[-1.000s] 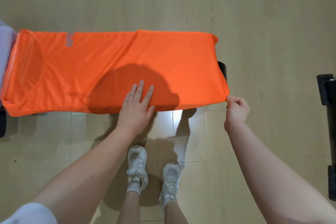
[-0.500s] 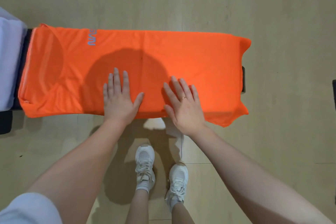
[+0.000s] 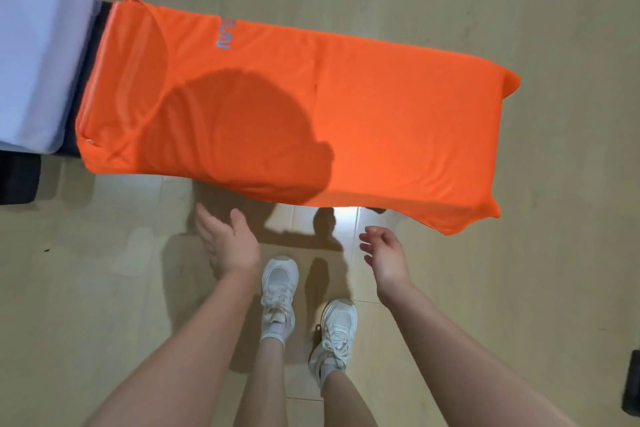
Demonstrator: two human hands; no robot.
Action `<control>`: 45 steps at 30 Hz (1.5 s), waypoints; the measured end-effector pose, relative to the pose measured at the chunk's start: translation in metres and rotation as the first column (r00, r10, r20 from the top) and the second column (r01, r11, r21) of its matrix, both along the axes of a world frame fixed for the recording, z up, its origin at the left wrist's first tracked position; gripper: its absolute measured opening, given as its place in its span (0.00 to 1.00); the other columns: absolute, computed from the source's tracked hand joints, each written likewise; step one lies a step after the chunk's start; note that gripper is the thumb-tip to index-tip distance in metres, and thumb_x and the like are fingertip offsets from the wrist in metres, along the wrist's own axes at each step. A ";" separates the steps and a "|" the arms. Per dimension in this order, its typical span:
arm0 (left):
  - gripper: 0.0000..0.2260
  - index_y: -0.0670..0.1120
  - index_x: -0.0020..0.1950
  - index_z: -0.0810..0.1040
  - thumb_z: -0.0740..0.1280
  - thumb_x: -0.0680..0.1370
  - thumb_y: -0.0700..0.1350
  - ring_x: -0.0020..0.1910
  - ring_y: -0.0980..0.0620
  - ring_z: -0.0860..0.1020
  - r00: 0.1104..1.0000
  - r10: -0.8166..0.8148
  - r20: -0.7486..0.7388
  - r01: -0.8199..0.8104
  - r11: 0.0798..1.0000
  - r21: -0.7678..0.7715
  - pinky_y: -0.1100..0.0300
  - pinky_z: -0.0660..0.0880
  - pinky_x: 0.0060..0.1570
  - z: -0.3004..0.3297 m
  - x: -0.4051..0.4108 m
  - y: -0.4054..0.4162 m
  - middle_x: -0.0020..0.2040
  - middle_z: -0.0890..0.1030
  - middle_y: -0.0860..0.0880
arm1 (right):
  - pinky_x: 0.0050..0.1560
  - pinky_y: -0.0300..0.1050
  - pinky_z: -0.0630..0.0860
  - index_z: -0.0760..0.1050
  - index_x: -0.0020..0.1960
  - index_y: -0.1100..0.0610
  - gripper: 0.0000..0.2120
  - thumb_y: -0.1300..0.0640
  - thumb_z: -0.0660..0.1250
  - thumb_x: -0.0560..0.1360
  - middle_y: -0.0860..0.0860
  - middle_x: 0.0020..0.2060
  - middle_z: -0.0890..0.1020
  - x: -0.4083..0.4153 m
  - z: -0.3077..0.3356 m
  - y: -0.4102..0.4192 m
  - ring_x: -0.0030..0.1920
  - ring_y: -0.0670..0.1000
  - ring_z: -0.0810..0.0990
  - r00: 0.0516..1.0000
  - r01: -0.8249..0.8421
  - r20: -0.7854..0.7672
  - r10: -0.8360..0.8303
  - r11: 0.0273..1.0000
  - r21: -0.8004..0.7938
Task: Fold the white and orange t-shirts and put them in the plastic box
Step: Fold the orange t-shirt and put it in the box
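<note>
Overhang is the main risk: the orange t-shirt [image 3: 346, 121] lies folded lengthwise into a long strip over a narrow desk [image 3: 98, 28], its near edge and right end drooping past the support, so an uneven pull could probably slide the whole strip to the floor [image 3: 519, 288]. A pale cloth, perhaps the white t-shirt [image 3: 38, 62], lies at the left end; no plastic box shows. Left hand [image 3: 230, 246] and right hand [image 3: 386, 255] hover below the near edge, fingers loosely apart, holding nothing, so nothing pins the cloth
</note>
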State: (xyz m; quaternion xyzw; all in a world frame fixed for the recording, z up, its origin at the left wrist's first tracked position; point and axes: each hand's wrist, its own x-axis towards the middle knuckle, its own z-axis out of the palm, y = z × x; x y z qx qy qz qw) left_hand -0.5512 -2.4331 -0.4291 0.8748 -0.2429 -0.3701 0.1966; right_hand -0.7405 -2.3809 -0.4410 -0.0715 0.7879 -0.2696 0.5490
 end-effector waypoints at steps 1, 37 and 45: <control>0.23 0.47 0.76 0.53 0.53 0.81 0.47 0.73 0.46 0.60 0.938 0.232 -0.256 -0.227 0.973 0.052 0.51 0.55 0.71 -0.009 0.000 -0.002 0.75 0.59 0.45 | 0.48 0.41 0.72 0.71 0.58 0.56 0.10 0.59 0.55 0.80 0.53 0.47 0.78 0.002 -0.010 -0.008 0.47 0.52 0.77 0.956 0.234 0.161 -0.246 0.968 0.090; 0.10 0.48 0.38 0.68 0.66 0.76 0.40 0.17 0.61 0.72 0.903 0.263 -0.340 -0.348 0.912 -0.218 0.69 0.65 0.17 0.097 -0.009 -0.016 0.31 0.74 0.48 | 0.35 0.46 0.75 0.65 0.35 0.52 0.12 0.59 0.67 0.73 0.49 0.28 0.71 -0.032 0.105 -0.008 0.26 0.46 0.77 0.785 0.375 -0.419 -0.457 0.888 -0.266; 0.05 0.43 0.42 0.70 0.66 0.74 0.41 0.16 0.60 0.74 0.902 0.254 -0.350 -0.295 0.953 -0.068 0.70 0.65 0.16 0.090 -0.024 -0.137 0.30 0.75 0.48 | 0.35 0.46 0.60 0.63 0.33 0.55 0.14 0.56 0.65 0.73 0.51 0.29 0.69 -0.073 0.106 -0.117 0.37 0.56 0.68 0.771 -0.028 -0.637 0.010 0.999 -0.018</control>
